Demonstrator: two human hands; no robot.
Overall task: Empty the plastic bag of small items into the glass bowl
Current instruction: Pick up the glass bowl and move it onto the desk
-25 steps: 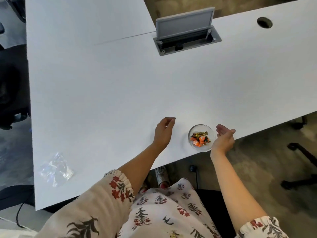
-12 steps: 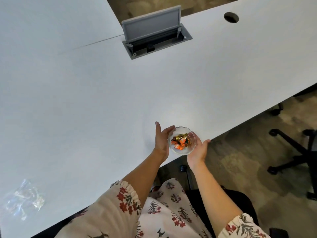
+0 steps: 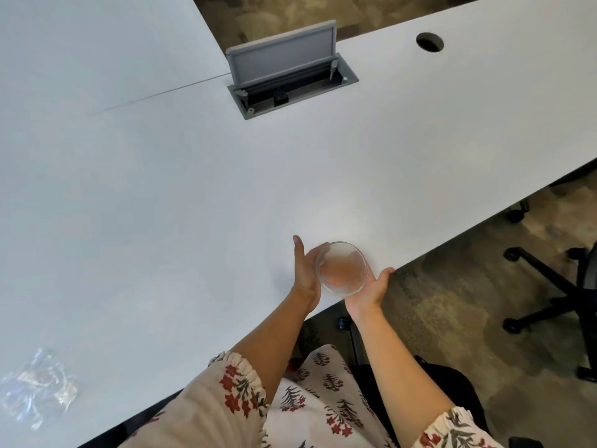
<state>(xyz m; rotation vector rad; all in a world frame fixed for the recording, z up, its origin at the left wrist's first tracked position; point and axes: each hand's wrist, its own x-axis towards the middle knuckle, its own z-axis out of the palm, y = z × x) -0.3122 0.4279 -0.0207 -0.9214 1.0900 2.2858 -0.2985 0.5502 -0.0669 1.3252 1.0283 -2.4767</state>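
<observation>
The small glass bowl (image 3: pixel 342 268) is near the table's front edge, held between both hands. It looks motion-blurred, and the small items inside show only as a faint orange smear. My left hand (image 3: pixel 305 273) presses against its left side, with fingers curled over the rim. My right hand (image 3: pixel 371 289) cups it from the right and below. The clear plastic bag (image 3: pixel 37 389) lies crumpled and flat on the table at the far lower left, away from both hands.
The white table (image 3: pixel 193 189) has a grey cable box with a raised lid (image 3: pixel 290 69) at the back and a round cable hole (image 3: pixel 429 42) at the far right. A black office chair base (image 3: pixel 555 286) stands on the floor to the right.
Both hands have closed in on the bowl from either side and now hold it. The bowl has gone from sharp, with its orange items clear, to blurred.
</observation>
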